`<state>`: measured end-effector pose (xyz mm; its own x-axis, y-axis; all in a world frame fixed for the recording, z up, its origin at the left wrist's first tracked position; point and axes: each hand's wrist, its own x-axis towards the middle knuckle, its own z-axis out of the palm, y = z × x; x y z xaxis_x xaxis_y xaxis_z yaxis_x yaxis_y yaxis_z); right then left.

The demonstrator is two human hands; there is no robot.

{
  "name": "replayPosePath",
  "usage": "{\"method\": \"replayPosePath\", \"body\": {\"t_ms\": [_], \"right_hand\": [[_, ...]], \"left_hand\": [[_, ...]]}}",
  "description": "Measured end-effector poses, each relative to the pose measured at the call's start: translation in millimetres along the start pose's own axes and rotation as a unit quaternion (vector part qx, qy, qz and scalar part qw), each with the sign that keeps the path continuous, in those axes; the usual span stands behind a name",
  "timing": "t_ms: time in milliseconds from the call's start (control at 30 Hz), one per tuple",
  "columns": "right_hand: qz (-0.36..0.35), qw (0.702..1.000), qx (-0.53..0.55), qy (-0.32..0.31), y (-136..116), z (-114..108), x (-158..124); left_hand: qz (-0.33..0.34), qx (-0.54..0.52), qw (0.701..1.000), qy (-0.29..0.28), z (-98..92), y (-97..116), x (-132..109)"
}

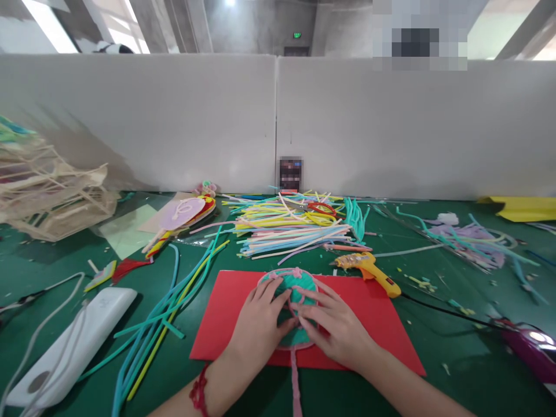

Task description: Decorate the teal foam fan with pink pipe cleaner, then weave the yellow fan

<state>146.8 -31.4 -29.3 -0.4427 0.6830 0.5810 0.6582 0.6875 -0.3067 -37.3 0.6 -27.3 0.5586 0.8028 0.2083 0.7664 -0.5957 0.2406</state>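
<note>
While red card (pixel 234 304) lay under the teal disc (pixel 288 281), left hand (pixel 261 315) and right hand (pixel 337 324) rested on it, apparently steadying it, their grip impossible to tell.

No word, number or brand can be read with certainty anywhere in view. At the far side, high up beyond the pale partition (pixel 174 121), a small green sign (pixel 297 35) glows; its lighter markings are too tiny to make out. Below it, a phone (pixel 290 175) stands against the partition at the table's far edge, its display blurred into coloured blocks, with a blue patch and a red strip. On the near left, a long white case (pixel 93 330) bears a faint, unreadable mark near its far end.
</note>
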Motion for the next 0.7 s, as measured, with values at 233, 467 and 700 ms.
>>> {"method": "replayPosePath", "body": {"t_ms": [233,467,700], "right_hand": [[0.006,1.0,-0.003,-0.001,2.6,-1.9,0.0],[0.018,1.0,-0.005,-0.011,2.7,-6.5,1.2],[0.041,0.999,-0.001,0.025,6.9,-6.5,1.3]], "left_hand": [[0.009,0.004,1.0,0.01,1.3,-1.2,-0.9],[0.006,-0.002,1.0,0.011,-1.3,0.3,0.1],[0.012,0.0,1.0,0.006,-1.7,-0.2,0.6]]}}
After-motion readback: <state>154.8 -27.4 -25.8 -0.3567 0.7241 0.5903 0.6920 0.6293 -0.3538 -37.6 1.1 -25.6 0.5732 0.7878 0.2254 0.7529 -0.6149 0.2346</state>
